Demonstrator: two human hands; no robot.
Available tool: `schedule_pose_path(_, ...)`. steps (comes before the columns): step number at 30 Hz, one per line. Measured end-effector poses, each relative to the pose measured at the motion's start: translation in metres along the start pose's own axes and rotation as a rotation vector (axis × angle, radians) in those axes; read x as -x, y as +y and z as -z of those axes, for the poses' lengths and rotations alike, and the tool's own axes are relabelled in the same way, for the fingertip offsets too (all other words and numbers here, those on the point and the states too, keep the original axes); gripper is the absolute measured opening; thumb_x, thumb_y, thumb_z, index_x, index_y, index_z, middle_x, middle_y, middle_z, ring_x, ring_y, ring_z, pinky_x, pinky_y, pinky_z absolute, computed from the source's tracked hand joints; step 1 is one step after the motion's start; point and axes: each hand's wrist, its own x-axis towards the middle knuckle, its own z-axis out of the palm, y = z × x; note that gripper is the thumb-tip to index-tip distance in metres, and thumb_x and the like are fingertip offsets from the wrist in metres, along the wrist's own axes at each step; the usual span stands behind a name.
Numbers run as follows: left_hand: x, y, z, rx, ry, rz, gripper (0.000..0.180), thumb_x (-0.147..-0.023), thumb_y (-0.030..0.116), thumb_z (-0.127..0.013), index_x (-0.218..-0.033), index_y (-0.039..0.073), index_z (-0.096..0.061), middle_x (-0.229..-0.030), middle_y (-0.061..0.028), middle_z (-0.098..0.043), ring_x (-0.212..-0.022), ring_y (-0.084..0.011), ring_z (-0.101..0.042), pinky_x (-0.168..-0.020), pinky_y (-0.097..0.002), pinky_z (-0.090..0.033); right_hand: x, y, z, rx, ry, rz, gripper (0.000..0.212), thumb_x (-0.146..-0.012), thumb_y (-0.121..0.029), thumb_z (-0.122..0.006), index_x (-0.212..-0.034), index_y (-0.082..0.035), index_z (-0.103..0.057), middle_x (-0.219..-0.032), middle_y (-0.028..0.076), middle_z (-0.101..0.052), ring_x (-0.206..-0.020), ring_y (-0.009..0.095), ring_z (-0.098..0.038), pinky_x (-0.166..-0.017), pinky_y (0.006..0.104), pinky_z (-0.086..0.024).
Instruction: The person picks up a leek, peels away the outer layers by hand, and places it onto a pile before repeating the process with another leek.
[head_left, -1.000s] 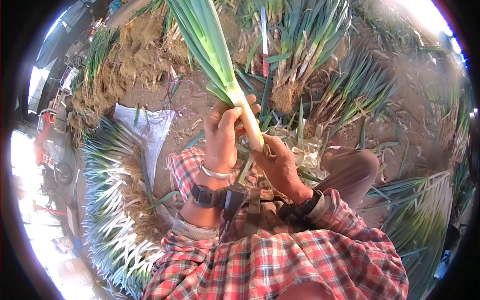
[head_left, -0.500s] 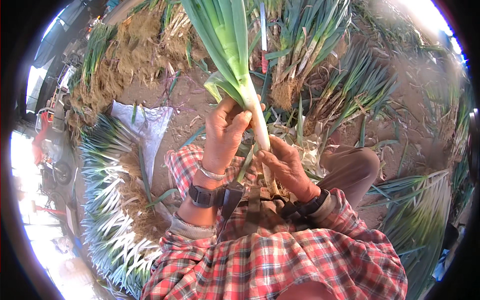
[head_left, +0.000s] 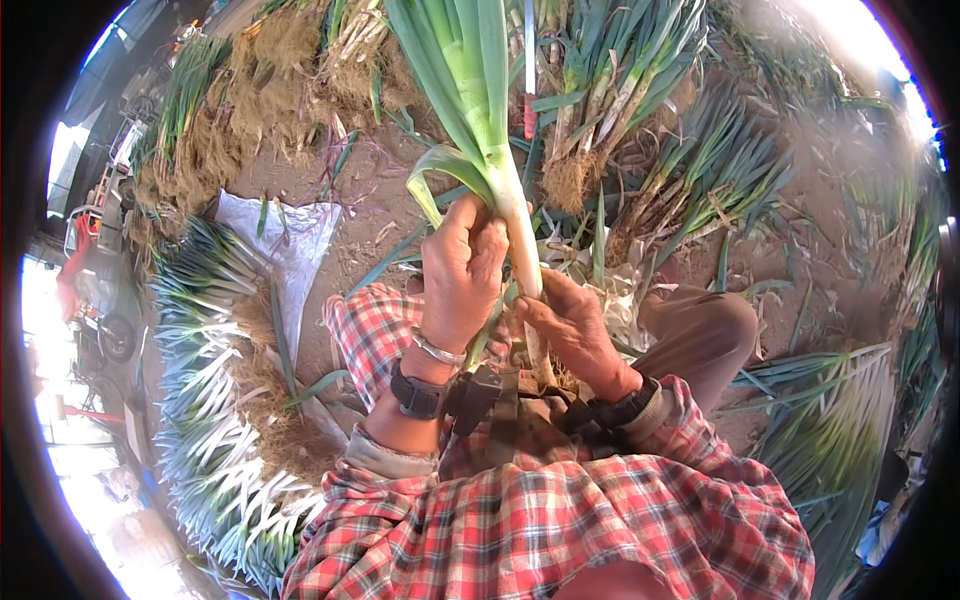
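A large leek stands nearly upright in front of my chest, with green leaves at the top and a white shaft leading down toward my lap. My right hand is closed round the lower shaft, thumb in front. Higher up, my left hand pinches an outer leaf at the leek's left side. That leaf bends away from the stalk and curls over to the left, and a green strip hangs below the hand. My left fingertips are partly hidden behind the thumb and the shaft.
Trimmed leeks lie in a curved row at my left, beside a white sheet. Rooty leek bundles stand ahead. A red-handled blade is beyond the leek. More leeks lie at right; peelings litter the ground.
My left hand has shifted slightly down the leek, and the outer leaf bends further out from the stalk. The leek's top has moved a little right. My right hand keeps its hold.
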Motion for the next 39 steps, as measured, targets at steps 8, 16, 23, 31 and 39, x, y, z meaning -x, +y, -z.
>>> schedule_pose_path(8, 0.001, -0.005, -0.010, 0.025, 0.078, -0.067, 0.032, -0.096, 0.004, -0.038, -0.121, -0.007, -0.053, -0.115, -0.0148, -0.064, -0.102, -0.0247, -0.067, -0.087, -0.0337, -0.053, 0.000, -0.006, 0.005, 0.034, -0.030, -0.044, 0.039, -0.093, -0.018, -0.066, -0.123, 0.003, -0.054, -0.087, -0.002, -0.058, -0.075, 0.003, -0.050, -0.064, 0.0207, -0.043)
schedule_pose_path(16, -0.004, -0.035, -0.010, 0.154, 0.110, 0.245, 0.019, -0.092, 0.005, -0.047, -0.106, -0.005, -0.056, -0.098, -0.0113, -0.066, -0.084, -0.0196, -0.068, -0.075, -0.0303, -0.055, 0.002, -0.012, 0.012, -0.111, -0.129, -0.123, 0.036, -0.095, -0.018, -0.062, -0.123, 0.003, -0.054, -0.086, -0.002, -0.058, -0.075, 0.004, -0.054, -0.062, 0.0204, -0.045)
schedule_pose_path(23, 0.005, -0.070, 0.027, -0.159, -0.197, 0.438, 0.019, -0.094, 0.019, -0.058, -0.099, 0.002, -0.065, -0.086, -0.0052, -0.068, -0.079, -0.0117, -0.064, -0.067, -0.0287, -0.051, 0.003, -0.007, 0.006, 0.038, -0.052, -0.071, 0.023, -0.090, -0.013, -0.068, -0.105, 0.000, -0.056, -0.084, 0.003, -0.057, -0.071, 0.009, -0.056, -0.059, 0.0259, -0.045)
schedule_pose_path(31, -0.048, 0.025, 0.026, 0.797, 0.102, 0.347, 0.056, -0.094, 0.054, -0.053, -0.119, 0.004, -0.053, -0.081, 0.0011, -0.056, -0.066, -0.0084, -0.052, -0.058, -0.0277, -0.045, -0.001, -0.024, 0.022, 1.133, -0.032, 0.472, 0.034, -0.079, -0.034, -0.076, -0.090, -0.004, -0.061, -0.083, 0.011, -0.057, -0.073, 0.029, -0.062, -0.059, 0.0398, -0.047)
schedule_pose_path(39, -0.057, 0.044, 0.031, 0.900, 0.006, 0.324, 0.049, -0.095, 0.048, -0.055, -0.117, 0.004, -0.053, -0.069, 0.0050, -0.039, -0.051, -0.0023, -0.034, -0.046, -0.0191, -0.031, -0.023, -0.055, 0.002, 0.594, -0.124, 0.679, 0.065, -0.085, -0.030, -0.071, -0.134, 0.000, -0.042, -0.118, 0.022, -0.052, -0.106, 0.037, -0.054, -0.091, 0.0413, -0.044)
